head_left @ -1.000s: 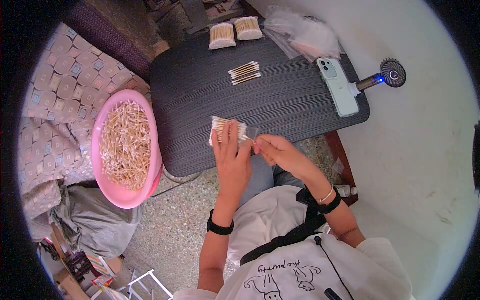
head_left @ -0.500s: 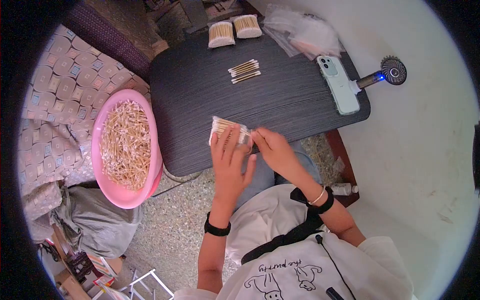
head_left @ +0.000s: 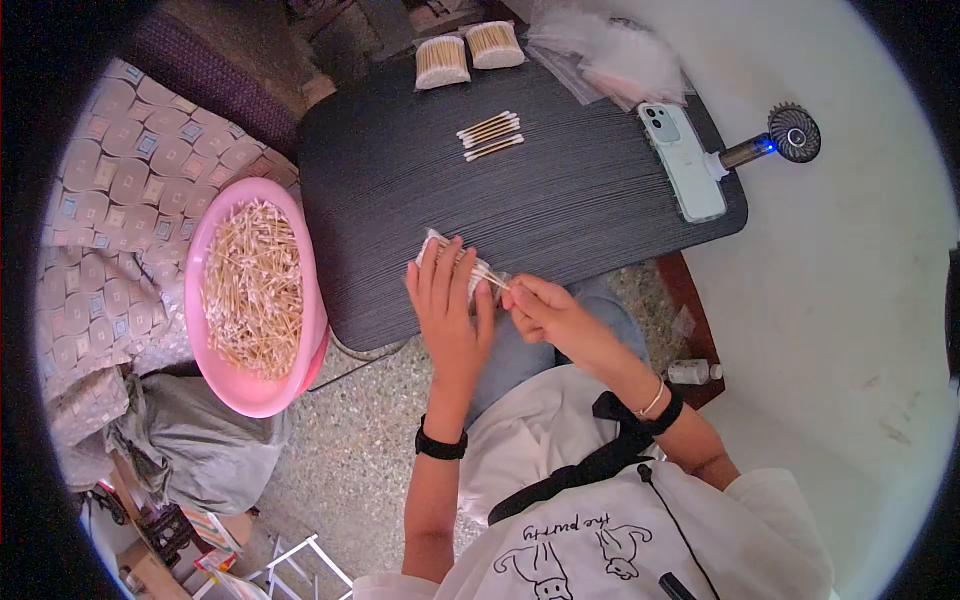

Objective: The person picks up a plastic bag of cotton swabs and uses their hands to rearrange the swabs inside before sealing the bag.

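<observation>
A clear plastic bag of cotton swabs [head_left: 432,238] lies at the near edge of the dark table, largely covered by my left hand [head_left: 446,315]. That hand's fingers press over the bag and its thumb grips the near side. At the bag's right end, my right hand [head_left: 541,308] is closed in a pinch on a cotton swab [head_left: 494,277] that sticks out of the opening. Farther up the table, several loose cotton swabs [head_left: 490,134] lie in a small row.
Two filled bags of cotton swabs [head_left: 442,62] stand at the far edge, beside empty plastic bags [head_left: 630,65]. A phone [head_left: 684,165] and a small fan [head_left: 794,133] are at the right. A pink basin [head_left: 312,300] full of loose swabs is left of the table [head_left: 390,190].
My right hand has moved slightly right and toward me, and a swab now shows between it and the bag. My left fingers have shifted left and cover more of the bag.
</observation>
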### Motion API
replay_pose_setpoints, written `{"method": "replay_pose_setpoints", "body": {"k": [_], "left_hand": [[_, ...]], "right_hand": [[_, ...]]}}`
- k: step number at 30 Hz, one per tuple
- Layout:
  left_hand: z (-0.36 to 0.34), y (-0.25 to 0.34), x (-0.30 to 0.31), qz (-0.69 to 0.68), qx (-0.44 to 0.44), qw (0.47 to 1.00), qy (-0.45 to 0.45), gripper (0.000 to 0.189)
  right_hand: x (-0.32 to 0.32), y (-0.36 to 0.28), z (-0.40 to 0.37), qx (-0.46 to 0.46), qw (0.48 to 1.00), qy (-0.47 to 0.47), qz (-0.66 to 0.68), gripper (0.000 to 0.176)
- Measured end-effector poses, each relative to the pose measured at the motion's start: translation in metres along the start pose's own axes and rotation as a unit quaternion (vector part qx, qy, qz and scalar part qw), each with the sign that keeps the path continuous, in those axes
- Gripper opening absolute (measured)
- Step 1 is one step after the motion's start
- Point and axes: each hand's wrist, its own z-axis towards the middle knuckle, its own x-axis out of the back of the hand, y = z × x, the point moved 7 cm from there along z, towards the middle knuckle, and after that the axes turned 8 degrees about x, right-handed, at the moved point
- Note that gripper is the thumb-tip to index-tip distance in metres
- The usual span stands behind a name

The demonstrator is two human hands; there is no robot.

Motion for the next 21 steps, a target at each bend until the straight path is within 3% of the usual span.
{"method": "replay_pose_setpoints", "body": {"k": [11, 15, 20, 21], "left_hand": [[-0.001, -0.002, 0.000, -0.013, 0.004, 1.000, -0.006, 0.032], [0.000, -0.003, 0.004, -0.066, 0.032, 0.997, 0.010, 0.035], [-0.003, -0.009, 0.004, -0.113, 0.042, 0.992, 0.036, 0.045], [-0.003, -0.009, 0.005, -0.107, 0.035, 0.993, 0.039, 0.046]], "right_hand": [[0.003, 0.003, 0.002, 0.023, 0.998, 0.051, -0.008, 0.025], [0.012, -0.002, 0.008, 0.092, 0.965, 0.053, -0.239, 0.024], [-0.005, -0.022, 0.004, 0.214, 0.879, 0.099, -0.415, 0.022], [-0.006, -0.022, 0.003, 0.199, 0.851, 0.111, -0.474, 0.021]]}}
